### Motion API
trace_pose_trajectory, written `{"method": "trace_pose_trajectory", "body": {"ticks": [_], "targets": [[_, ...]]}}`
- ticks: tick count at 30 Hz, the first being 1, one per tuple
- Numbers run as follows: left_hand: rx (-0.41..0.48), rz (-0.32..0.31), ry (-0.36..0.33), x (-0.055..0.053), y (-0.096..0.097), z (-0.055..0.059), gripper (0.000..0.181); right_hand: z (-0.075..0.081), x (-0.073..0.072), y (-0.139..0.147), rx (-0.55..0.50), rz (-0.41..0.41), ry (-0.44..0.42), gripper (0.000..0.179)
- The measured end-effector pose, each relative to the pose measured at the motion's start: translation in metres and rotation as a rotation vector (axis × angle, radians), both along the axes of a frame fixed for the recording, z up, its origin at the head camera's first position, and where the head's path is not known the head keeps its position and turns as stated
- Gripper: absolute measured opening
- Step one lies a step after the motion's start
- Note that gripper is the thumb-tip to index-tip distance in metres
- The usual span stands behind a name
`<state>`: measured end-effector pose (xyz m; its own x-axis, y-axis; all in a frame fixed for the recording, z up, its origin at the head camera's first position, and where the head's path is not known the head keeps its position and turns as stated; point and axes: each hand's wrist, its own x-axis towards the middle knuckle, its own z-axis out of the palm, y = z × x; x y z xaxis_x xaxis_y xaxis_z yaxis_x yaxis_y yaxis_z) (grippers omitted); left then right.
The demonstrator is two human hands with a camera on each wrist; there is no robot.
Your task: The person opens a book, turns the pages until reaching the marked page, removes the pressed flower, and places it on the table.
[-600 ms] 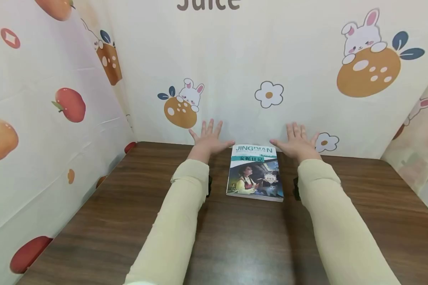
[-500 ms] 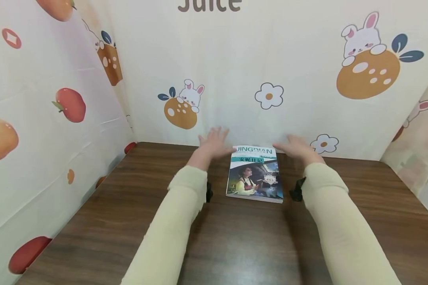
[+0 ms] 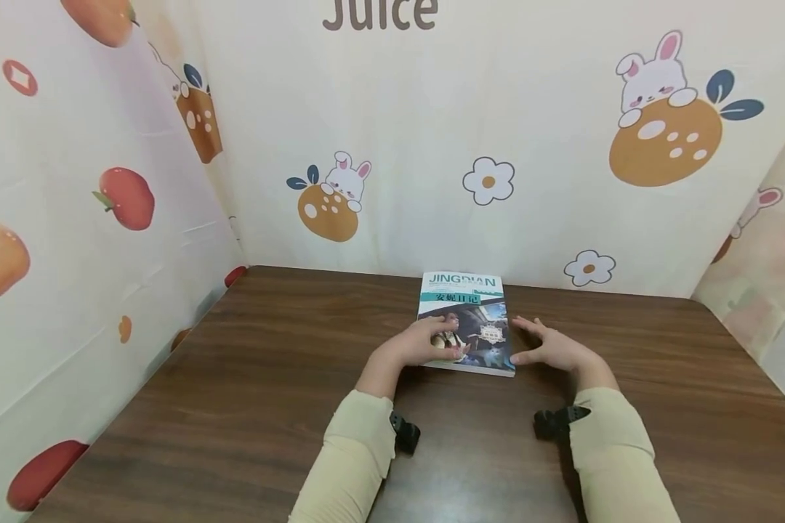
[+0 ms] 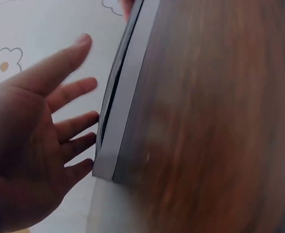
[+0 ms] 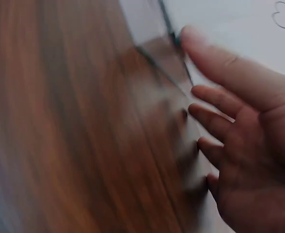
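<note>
A paperback book lies flat on the wooden table, its illustrated cover up and its top edge by the back wall. My left hand is over the book's lower left part, thumb and fingers bent and spread apart, hiding some of the cover picture. In the left wrist view, the fingertips of this hand come right up to the cover, beside the pale page edges. To the right of the book, my right hand stands with fingers spread and thumb near the lower right corner. Nothing is gripped by the right hand.
The dark wooden table meets a printed fabric wall behind the book. More fabric hangs at the left and right sides. Black wrist cameras, one on the left wrist and one on the right, sit at the sleeve cuffs.
Both hands have come back from the rear wall toward the body and lowered to the book's sides, the left one now over its cover. The book stays in place.
</note>
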<state>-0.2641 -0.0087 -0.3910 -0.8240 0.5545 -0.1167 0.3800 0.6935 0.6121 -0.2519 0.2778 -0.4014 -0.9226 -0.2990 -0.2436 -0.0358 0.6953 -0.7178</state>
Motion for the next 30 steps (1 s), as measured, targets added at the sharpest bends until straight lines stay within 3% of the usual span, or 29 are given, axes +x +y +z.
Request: {"method": "trace_pose_trajectory", "body": {"ticks": [4, 10, 15, 19, 30], "targets": [[-0.058, 0.027, 0.032, 0.005, 0.004, -0.006, 0.065, -0.009, 0.005, 0.001, -0.005, -0.032, 0.01, 0.095], [-0.129, 0.058, 0.11, 0.006, 0.006, -0.01, 0.077, -0.012, 0.002, 0.002, -0.023, -0.016, 0.075, 0.093], [-0.123, 0.06, 0.179, 0.001, 0.006, -0.014, 0.069, -0.01, 0.002, 0.007, -0.088, -0.012, 0.084, 0.083], [-0.104, 0.067, 0.167, -0.001, 0.004, -0.016, 0.062, -0.01, 0.003, 0.009, -0.144, -0.013, 0.072, 0.077], [-0.1, 0.061, 0.164, -0.002, 0.004, -0.018, 0.066, -0.013, 0.002, 0.008, -0.156, -0.028, 0.067, 0.079]]}}
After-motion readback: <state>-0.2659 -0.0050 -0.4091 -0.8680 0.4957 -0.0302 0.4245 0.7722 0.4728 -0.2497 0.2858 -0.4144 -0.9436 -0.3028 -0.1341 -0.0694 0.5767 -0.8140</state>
